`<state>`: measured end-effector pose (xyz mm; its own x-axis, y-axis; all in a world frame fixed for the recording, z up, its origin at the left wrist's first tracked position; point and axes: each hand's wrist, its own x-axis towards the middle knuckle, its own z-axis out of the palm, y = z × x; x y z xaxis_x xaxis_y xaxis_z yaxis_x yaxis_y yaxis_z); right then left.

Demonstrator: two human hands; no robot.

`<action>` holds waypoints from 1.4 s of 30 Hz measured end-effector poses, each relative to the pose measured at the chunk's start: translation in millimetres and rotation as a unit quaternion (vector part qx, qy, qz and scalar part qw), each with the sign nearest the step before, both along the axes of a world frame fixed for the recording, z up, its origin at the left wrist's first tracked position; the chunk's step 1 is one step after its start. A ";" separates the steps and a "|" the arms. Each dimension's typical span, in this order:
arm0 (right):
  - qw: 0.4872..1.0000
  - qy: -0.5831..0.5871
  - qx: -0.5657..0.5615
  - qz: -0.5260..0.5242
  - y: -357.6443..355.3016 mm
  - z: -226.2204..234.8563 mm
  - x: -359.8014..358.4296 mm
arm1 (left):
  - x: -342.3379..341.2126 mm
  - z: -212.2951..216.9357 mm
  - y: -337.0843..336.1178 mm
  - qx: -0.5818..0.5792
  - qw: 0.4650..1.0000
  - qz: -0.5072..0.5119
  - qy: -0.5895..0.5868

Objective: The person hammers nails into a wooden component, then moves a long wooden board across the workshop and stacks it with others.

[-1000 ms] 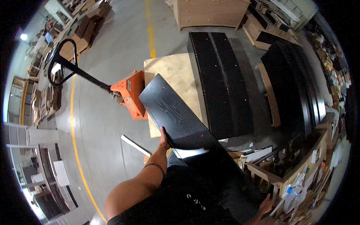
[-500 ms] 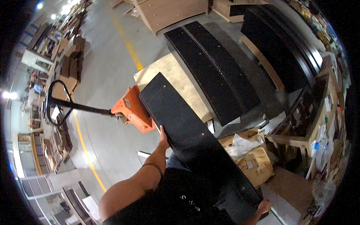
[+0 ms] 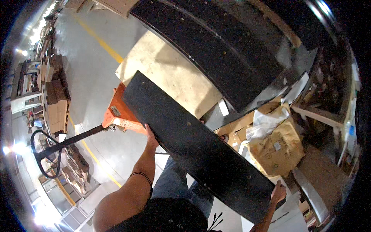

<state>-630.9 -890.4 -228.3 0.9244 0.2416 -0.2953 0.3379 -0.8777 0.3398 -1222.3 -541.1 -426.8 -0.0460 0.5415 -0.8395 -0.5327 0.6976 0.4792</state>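
A long black board (image 3: 201, 143) with a few small holes slants across the view in front of my body. My left hand (image 3: 151, 136) grips its near long edge toward the left end. At the right end, my right hand (image 3: 279, 192) is closed round the board's short edge. Beyond the board lies a pale plywood sheet (image 3: 170, 69), with the orange pallet truck (image 3: 121, 114) at its left. The board's left end overlaps both in view; whether it touches them I cannot tell.
Farther off, black panels (image 3: 216, 42) lie side by side. A crumpled brown paper bag (image 3: 276, 150) with white plastic sheeting (image 3: 266, 121) sits at right, near a wooden-framed rack (image 3: 320, 116). The truck's black handle (image 3: 46, 154) reaches left. Stacked brown cardboard (image 3: 56, 104) stands beyond the yellow floor line.
My view has tipped down and shifted. The board has moved away from my torso, showing my legs below it, and its right end has come up in view. Both hands keep their hold.
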 end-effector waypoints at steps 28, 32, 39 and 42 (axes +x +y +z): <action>0.990 0.082 -0.044 0.107 63.7 -495.2 -72.3 | 14.4 -301.8 244.5 0.062 0.977 -0.174 0.109; 0.990 0.054 0.048 0.117 -77.3 -502.7 34.3 | 62.4 -355.6 215.7 0.055 0.974 -0.144 0.168; 0.970 0.210 -0.123 0.028 12.5 -544.8 -1.8 | 122.9 -289.9 125.0 -0.068 0.928 -0.166 0.326; 0.981 0.191 -0.020 0.019 18.9 -555.1 -7.6 | 142.6 -290.2 97.3 -0.102 0.936 -0.169 0.293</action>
<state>-638.5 -871.5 -783.3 0.7346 0.2545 -0.6289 0.4790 -0.8510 0.2151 -1079.8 -443.7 -717.0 -0.3845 0.4402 -0.8114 0.0476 0.8873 0.4588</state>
